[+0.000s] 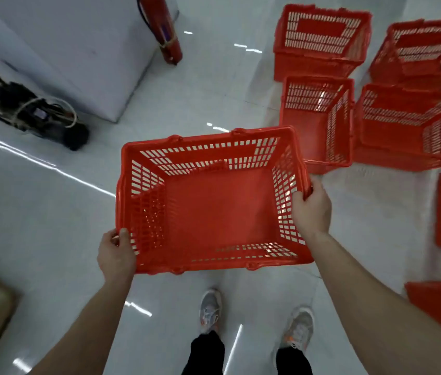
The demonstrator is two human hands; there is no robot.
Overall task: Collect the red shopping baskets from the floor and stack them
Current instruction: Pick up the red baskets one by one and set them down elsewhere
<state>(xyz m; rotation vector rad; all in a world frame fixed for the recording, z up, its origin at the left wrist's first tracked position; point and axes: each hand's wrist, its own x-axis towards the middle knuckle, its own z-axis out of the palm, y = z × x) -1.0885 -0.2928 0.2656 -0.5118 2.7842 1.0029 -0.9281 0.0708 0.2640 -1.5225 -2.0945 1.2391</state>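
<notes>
Gripping opposite sides, two hands held one red slotted plastic shopping basket (214,207) level and mouth-up above the glossy white tiled floor (51,212), ahead of the grey trainers (210,309).

- Left hand (116,255): curled over the near-left rim corner, thumb on top.
- Right hand (312,209): wrapped round the right-side rim.
- Reason for hold, as judged: two opposed grips kept the basket square and steady for nesting onto another.
- Handles: appeared folded down along the rim, leaving the mouth free.
- Remaining stock: near-left floor basket (316,117), near-right floor basket (408,125), far-left floor basket (319,41) and far-right floor basket (425,50) stood upright, close together, ahead to the right. Whether any were already nested could not be told.
- Also present: red fire extinguisher (168,31) beside a white plinth (78,50).
</notes>
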